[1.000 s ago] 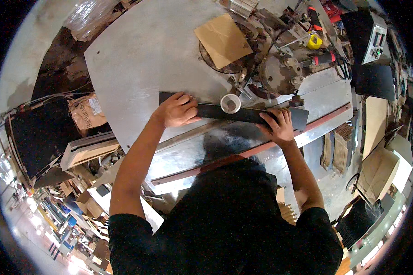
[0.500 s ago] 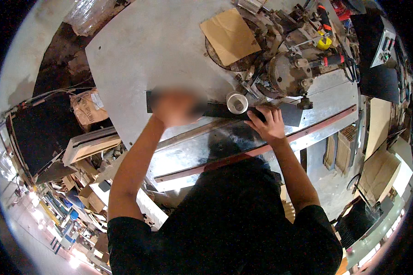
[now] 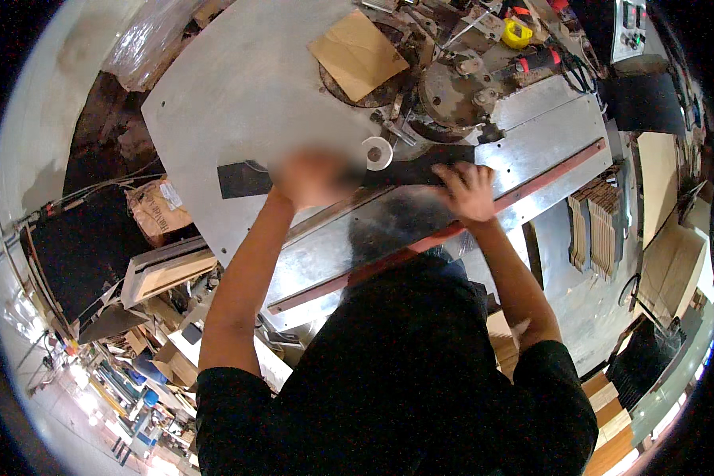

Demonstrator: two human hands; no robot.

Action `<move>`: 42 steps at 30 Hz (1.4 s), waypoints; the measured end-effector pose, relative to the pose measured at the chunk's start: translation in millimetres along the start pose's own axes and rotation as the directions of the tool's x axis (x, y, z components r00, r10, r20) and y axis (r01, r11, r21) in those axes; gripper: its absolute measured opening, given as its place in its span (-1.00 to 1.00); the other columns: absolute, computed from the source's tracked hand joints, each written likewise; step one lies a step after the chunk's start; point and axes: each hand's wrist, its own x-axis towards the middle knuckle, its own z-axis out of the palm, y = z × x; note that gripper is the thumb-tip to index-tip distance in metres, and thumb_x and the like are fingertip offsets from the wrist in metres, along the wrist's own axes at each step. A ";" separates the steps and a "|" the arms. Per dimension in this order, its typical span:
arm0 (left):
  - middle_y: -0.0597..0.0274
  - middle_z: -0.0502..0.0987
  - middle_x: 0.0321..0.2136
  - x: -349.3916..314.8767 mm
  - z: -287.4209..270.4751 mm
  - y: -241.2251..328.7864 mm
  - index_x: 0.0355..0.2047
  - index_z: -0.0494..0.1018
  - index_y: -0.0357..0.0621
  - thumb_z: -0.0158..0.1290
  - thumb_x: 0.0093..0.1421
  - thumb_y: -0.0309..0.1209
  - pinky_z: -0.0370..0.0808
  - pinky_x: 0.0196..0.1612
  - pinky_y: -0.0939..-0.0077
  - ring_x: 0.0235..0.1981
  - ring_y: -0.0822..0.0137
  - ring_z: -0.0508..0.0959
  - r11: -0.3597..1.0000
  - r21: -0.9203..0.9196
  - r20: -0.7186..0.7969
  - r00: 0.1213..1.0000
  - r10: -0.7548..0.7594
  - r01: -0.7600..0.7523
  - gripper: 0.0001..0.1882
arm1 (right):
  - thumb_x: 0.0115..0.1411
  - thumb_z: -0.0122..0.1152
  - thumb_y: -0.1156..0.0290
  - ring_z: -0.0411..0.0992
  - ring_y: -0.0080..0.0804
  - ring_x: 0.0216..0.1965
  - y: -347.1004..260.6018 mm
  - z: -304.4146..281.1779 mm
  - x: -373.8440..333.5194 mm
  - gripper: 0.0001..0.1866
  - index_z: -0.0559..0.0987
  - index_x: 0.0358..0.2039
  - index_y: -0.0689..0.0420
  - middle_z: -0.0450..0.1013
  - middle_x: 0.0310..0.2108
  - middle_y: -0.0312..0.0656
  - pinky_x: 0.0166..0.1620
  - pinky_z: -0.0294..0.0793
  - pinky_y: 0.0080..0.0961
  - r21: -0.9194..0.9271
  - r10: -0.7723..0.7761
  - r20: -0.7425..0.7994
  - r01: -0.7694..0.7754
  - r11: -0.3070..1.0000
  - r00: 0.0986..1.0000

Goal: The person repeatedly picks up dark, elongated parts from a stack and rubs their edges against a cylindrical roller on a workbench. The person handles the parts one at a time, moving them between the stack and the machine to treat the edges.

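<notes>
A long, flat black strip or board (image 3: 244, 181) lies across the grey metal table of a machine. My left hand (image 3: 317, 178) is over its left half; blur hides the fingers, so its grip cannot be made out. Toward the board's right end, my right hand (image 3: 470, 193) has its fingers spread, with the fingertips at or just above the black surface. Between the hands, a white round, hollow piece (image 3: 378, 153) stands at the board's far edge.
A brown cardboard square (image 3: 358, 57) covers part of a round plate. Dirty round machine parts (image 3: 456, 94) stand beyond the board, near a yellow tape measure (image 3: 516, 33). A reddish rail (image 3: 551, 176) runs along the near side. Stacked panels (image 3: 593, 226) sit at right.
The view has shifted. More of the black board now shows left of my left hand. My right hand sits nearer the board's right end, its fingers slightly blurred.
</notes>
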 end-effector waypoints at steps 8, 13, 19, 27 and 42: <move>0.04 0.76 0.04 -25.9 -7.8 -10.9 -0.08 0.70 -0.10 0.51 0.05 0.31 0.70 -0.12 -0.13 -0.07 -0.13 0.72 0.995 0.102 -0.036 0.999 0.011 -0.007 -0.25 | 0.23 0.61 -0.01 0.72 0.00 -0.17 2.3 -10.4 -4.1 -0.34 0.63 0.23 0.05 0.73 -0.15 -0.10 -0.02 0.67 -0.08 0.105 0.342 0.048 -0.345 0.933 0.939; -0.01 0.76 0.08 -52.6 4.2 -28.7 -0.06 0.70 -0.08 0.54 -0.01 0.32 0.70 -0.12 -0.13 -0.06 -0.16 0.73 0.985 0.173 -0.035 0.999 0.032 -0.026 -0.21 | 0.25 0.58 0.07 0.69 0.01 -0.27 -2.5 11.1 -6.7 -0.42 0.62 0.19 0.05 0.71 -0.20 -0.15 -0.16 0.71 -0.07 0.159 0.253 0.043 -0.257 0.953 0.966; 0.06 0.76 0.04 -95.6 19.0 -43.9 -0.05 0.70 -0.05 0.54 -0.02 0.35 0.68 -0.13 -0.10 -0.10 -0.11 0.70 0.975 0.220 -0.088 0.996 0.006 0.013 -0.20 | 0.11 0.68 0.34 0.70 -0.04 -0.35 -28.1 15.2 -1.8 -0.45 0.61 0.04 0.23 0.66 -0.35 -0.12 -0.24 0.71 -0.23 0.212 0.227 0.111 -0.246 0.946 0.968; 0.17 0.73 -0.04 -119.1 -1.8 -36.5 0.11 0.70 0.13 0.50 -0.06 0.41 0.61 0.03 -0.16 -0.05 -0.06 0.68 0.967 0.226 0.035 0.991 -0.127 0.116 -0.13 | 0.11 0.66 0.37 0.66 -0.01 -0.41 -50.4 19.5 -2.3 -0.46 0.59 0.04 0.22 0.59 -0.43 -0.14 -0.29 0.67 -0.18 0.326 0.114 0.067 -0.130 0.936 0.991; 0.19 0.60 0.18 -268.8 -39.4 -12.7 0.33 0.58 0.05 0.43 0.23 -0.03 0.51 0.35 -0.13 0.24 -0.09 0.54 0.855 0.007 -0.153 0.845 -0.512 0.519 -0.30 | 0.32 0.51 0.18 0.72 0.04 -0.39 -97.7 37.9 3.1 -0.50 0.58 0.21 -0.02 0.71 -0.42 -0.15 -0.28 0.70 -0.06 0.180 0.352 0.213 -0.391 0.903 0.911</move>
